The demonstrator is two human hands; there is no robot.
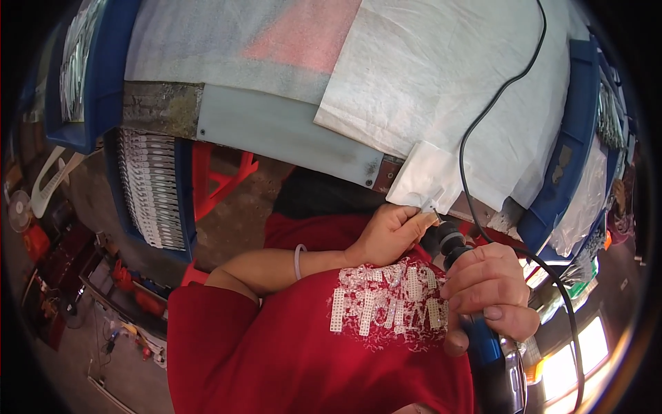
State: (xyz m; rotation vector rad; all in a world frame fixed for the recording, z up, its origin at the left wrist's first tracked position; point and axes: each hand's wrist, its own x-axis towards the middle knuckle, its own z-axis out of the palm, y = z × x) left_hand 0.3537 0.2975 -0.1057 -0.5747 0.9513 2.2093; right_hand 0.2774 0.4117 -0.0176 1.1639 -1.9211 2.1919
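Observation:
My left hand [389,233] is closed at the table's near edge, its thumb and fingers pinching a small silvery metal piece [429,205]. Most of that piece is covered by my fingers, so its exact kind cannot be made out. Wrapped around a blue and black corded power tool [486,339], my right hand [491,288] holds it tilted, its black nose pointing up and left. The tool's thin tip is at or very close to the metal piece; whether they touch is unclear. Beneath the piece lies a folded white cloth [422,172].
White sheeting [414,76] covers the table. A black cord [471,138] runs across it and past my right hand. Blue bins [103,76] with metal parts stand at left; a rack of silvery parts [148,186] hangs below. Another blue bin [569,152] sits right. A red stool [224,176] is underneath.

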